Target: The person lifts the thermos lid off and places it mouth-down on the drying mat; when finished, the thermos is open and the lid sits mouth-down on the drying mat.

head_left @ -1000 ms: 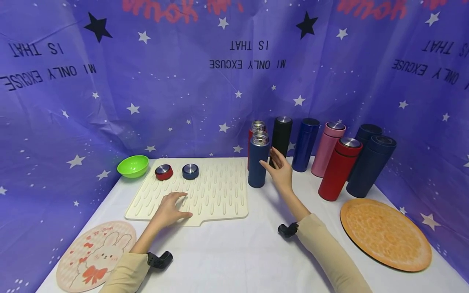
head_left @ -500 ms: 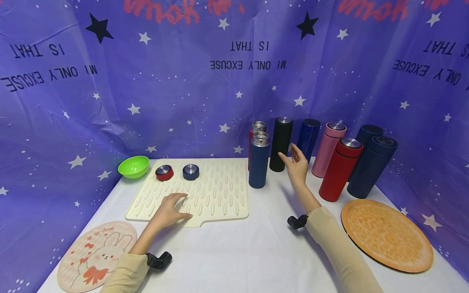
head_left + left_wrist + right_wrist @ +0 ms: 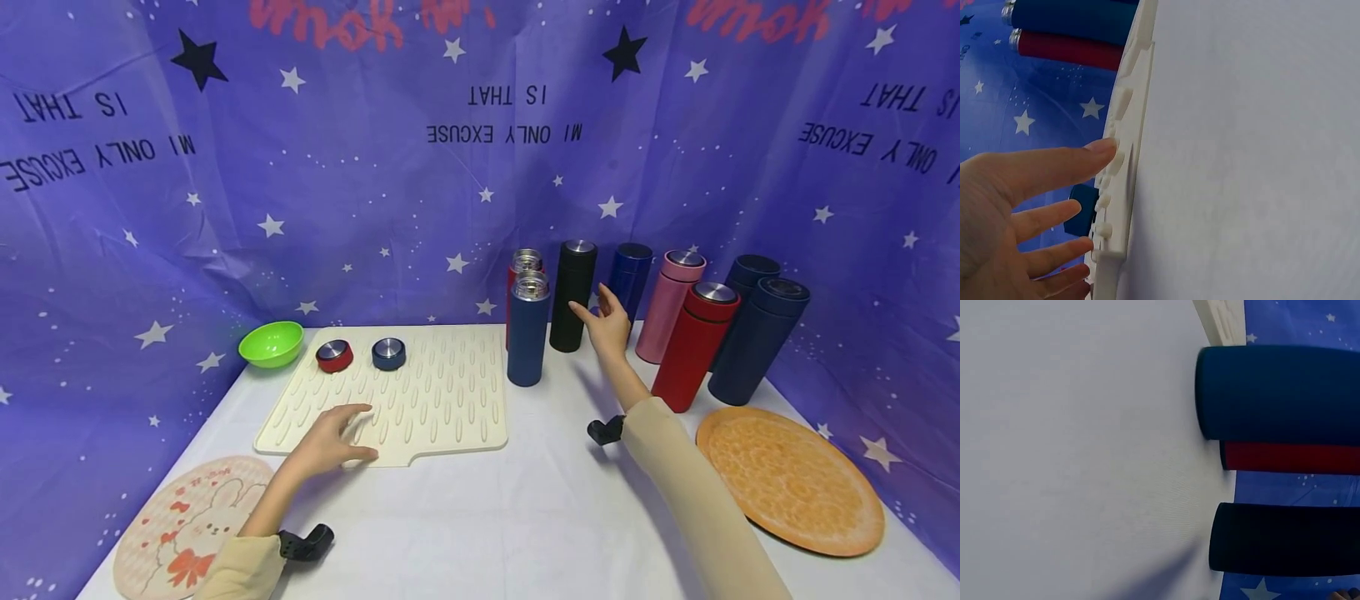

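Observation:
My right hand point(image 3: 609, 327) is held with thumb and fingers apart, just right of the black thermos flask point(image 3: 573, 296) and in front of the dark blue flask point(image 3: 628, 279); nothing is in its grasp. An uncapped blue flask point(image 3: 528, 333) stands upright to its left, partly covering an uncapped red flask point(image 3: 522, 263). Over the front of the cream ridged mat point(image 3: 450, 400) my left hand point(image 3: 330, 439) spreads its thumb and fingers around nothing. A red lid point(image 3: 334, 356) and a blue lid point(image 3: 388, 354) lie on the mat's far part.
Capped flasks stand on the right: a pink flask point(image 3: 670, 308), a red flask point(image 3: 696, 346) and two navy ones point(image 3: 759, 342). An orange round mat point(image 3: 791, 479) lies at the right front, a bunny-print mat point(image 3: 191, 529) at the left. A green bowl point(image 3: 272, 345) sits at the back left.
My right hand has left the uncapped blue flask and moved right, past the black flask. The left hand has drawn slightly back and left. The flasks and lids stay put.

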`<action>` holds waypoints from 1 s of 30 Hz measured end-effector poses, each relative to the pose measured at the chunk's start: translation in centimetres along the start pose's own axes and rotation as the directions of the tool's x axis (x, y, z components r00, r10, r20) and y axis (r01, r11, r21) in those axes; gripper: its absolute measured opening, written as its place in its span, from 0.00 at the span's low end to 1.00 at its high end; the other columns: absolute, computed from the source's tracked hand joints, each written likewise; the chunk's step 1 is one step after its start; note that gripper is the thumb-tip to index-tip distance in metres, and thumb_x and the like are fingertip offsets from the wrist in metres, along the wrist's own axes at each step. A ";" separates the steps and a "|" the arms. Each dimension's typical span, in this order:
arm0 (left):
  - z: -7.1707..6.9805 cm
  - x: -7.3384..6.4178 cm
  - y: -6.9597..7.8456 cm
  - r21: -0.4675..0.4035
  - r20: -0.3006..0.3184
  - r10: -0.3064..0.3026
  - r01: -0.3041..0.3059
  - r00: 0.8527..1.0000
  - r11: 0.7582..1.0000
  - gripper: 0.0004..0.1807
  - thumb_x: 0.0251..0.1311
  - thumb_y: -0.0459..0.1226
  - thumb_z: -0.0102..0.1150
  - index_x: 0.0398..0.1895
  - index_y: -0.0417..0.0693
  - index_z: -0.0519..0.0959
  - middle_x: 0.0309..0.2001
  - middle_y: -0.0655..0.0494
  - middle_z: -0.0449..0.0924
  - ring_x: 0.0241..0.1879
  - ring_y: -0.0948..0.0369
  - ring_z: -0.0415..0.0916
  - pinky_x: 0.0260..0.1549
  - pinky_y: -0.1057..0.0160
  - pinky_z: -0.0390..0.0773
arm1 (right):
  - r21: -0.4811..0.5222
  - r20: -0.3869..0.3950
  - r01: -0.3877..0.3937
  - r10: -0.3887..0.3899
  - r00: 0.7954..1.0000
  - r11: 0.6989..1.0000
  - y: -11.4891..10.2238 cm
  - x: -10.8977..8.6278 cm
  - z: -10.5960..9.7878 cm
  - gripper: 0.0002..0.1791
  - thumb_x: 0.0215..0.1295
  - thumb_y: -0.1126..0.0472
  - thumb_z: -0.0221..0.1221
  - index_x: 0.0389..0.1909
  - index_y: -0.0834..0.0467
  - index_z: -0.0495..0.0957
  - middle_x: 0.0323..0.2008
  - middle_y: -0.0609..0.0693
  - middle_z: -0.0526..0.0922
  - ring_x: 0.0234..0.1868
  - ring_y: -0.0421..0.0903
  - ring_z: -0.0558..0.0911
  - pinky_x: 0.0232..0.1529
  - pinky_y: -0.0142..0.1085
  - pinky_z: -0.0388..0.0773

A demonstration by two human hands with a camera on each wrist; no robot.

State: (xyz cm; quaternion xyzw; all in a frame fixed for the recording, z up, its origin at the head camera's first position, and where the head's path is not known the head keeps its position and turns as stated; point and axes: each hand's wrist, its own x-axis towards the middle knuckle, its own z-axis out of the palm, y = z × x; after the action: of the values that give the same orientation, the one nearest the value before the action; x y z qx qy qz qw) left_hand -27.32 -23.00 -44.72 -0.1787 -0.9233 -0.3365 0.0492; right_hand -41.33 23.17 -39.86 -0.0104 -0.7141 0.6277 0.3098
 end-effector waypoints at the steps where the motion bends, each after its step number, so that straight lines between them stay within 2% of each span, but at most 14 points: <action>1: -0.1 -0.1 -0.1 -0.005 0.004 0.002 -0.002 1.000 1.000 0.41 0.40 0.41 0.78 0.60 0.35 0.72 0.59 0.33 0.71 0.60 0.34 0.64 0.59 0.36 0.63 | 0.000 0.004 -0.005 0.005 1.000 1.000 0.1 0.2 0.2 0.41 0.51 0.58 0.73 0.67 0.61 0.67 0.65 0.61 0.69 0.67 0.51 0.67 0.66 0.36 0.64; 6: -0.2 -0.5 -0.6 -0.017 0.023 0.020 -0.019 1.000 1.000 0.42 0.40 0.41 0.78 0.60 0.35 0.72 0.60 0.34 0.71 0.62 0.35 0.62 0.61 0.36 0.60 | -0.027 0.015 -0.019 0.019 1.000 0.999 0.4 1.2 1.0 0.45 0.51 0.57 0.74 0.69 0.62 0.64 0.67 0.59 0.67 0.67 0.49 0.67 0.67 0.37 0.63; 10: -0.1 -0.6 -0.8 -0.018 0.031 0.032 -0.032 0.999 0.999 0.42 0.41 0.41 0.78 0.61 0.34 0.71 0.60 0.34 0.71 0.62 0.34 0.61 0.61 0.35 0.59 | -0.032 0.011 -0.001 0.001 1.000 0.999 0.5 1.7 1.6 0.44 0.50 0.60 0.74 0.68 0.63 0.65 0.66 0.57 0.68 0.67 0.50 0.68 0.67 0.38 0.64; 18: 0.1 -0.4 -0.6 -0.012 0.039 0.009 -0.009 0.999 1.000 0.42 0.41 0.40 0.78 0.61 0.34 0.71 0.60 0.34 0.70 0.63 0.34 0.60 0.62 0.35 0.58 | -0.096 0.030 0.026 -0.023 0.999 0.995 1.0 2.6 2.2 0.43 0.51 0.63 0.73 0.68 0.64 0.64 0.65 0.60 0.69 0.66 0.51 0.68 0.66 0.37 0.64; 23: 0.0 -0.3 -0.4 -0.005 0.026 0.002 -0.002 1.000 1.000 0.42 0.42 0.40 0.78 0.62 0.34 0.70 0.61 0.34 0.70 0.63 0.34 0.60 0.62 0.35 0.58 | -0.124 -0.027 0.031 -0.035 0.999 0.992 1.0 2.8 2.2 0.43 0.48 0.62 0.75 0.66 0.65 0.68 0.63 0.61 0.72 0.64 0.52 0.71 0.64 0.37 0.68; 30: 0.2 -0.6 -0.4 -0.014 0.013 0.014 -0.014 1.000 1.000 0.42 0.41 0.39 0.78 0.61 0.32 0.70 0.60 0.33 0.70 0.62 0.33 0.61 0.61 0.35 0.59 | -0.126 -0.084 0.045 -0.055 0.995 0.991 1.4 2.0 2.0 0.46 0.44 0.57 0.77 0.66 0.63 0.69 0.62 0.60 0.73 0.61 0.50 0.74 0.61 0.39 0.72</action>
State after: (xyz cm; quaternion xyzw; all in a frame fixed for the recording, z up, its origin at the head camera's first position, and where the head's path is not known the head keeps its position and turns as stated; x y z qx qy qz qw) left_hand -26.89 -23.36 -45.29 -0.1875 -0.9200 -0.3413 0.0441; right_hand -44.33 22.47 -40.29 -0.0392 -0.7375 0.5732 0.3551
